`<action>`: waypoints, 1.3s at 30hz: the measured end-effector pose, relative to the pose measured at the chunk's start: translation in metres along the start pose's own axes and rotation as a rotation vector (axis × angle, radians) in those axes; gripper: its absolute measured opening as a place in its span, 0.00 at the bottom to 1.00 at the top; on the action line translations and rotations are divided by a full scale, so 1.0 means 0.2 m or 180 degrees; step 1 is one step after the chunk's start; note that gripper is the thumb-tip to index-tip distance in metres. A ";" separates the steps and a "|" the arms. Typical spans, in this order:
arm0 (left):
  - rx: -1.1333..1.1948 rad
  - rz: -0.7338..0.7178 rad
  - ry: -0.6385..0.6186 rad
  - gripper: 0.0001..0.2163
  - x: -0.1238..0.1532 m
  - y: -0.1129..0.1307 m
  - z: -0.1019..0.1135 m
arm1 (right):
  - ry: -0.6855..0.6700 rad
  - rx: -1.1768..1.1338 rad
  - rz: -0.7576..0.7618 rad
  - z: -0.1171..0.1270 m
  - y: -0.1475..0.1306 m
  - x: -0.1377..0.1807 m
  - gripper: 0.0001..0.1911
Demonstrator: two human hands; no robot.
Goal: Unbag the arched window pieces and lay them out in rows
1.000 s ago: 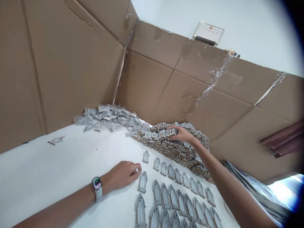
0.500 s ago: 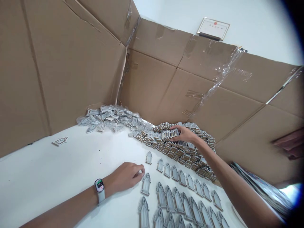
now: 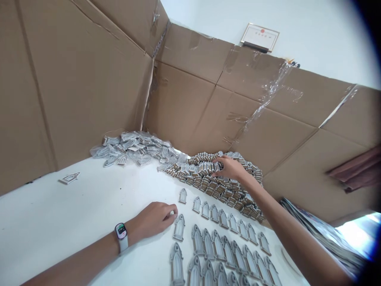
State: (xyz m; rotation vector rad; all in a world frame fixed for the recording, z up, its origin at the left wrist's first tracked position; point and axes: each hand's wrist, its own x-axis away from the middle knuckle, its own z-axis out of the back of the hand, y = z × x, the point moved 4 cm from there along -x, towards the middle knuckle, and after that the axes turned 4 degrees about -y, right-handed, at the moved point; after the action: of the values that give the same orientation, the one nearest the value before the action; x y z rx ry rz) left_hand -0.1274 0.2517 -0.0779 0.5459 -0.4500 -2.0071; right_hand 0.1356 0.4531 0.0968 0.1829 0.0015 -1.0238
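My right hand [image 3: 229,168] reaches to the long stack of small arched window-shaped pieces [image 3: 212,186]. Its thumb and fingers are around a row of these pieces on the upper part of the stack. Curled on the white table, my left hand [image 3: 156,218] has its fingers bent in, and nothing shows in them. Just right of it lies a single arched piece [image 3: 179,227], with a smaller one [image 3: 182,196] above and a larger one [image 3: 177,264] below. Rows of similar pieces [image 3: 228,250] lie flat, sorted by size, in front of the stack.
Pieces in clear plastic bags [image 3: 137,147] are heaped at the back left. One loose piece [image 3: 69,178] lies far left. Tall cardboard walls [image 3: 184,95] enclose the white table [image 3: 98,202]. A pile of flat sheets [image 3: 321,234] stands at right, near my right forearm.
The view has shifted slightly, so everything sits a little further left. My right hand stays at the same row of the stack, and my left hand keeps its curled pose on the table.
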 end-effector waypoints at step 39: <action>-0.0084 0.0782 -0.0465 0.18 -0.06 0.05 0.06 | -0.1988 -0.0941 -0.0895 -0.39 0.16 1.79 0.34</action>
State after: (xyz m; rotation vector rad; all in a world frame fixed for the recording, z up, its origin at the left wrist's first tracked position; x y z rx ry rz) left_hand -0.1221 0.2587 -0.0616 0.3117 -0.5513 -1.8195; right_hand 0.3571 0.1775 -0.0065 -0.4216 -0.3960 -1.3121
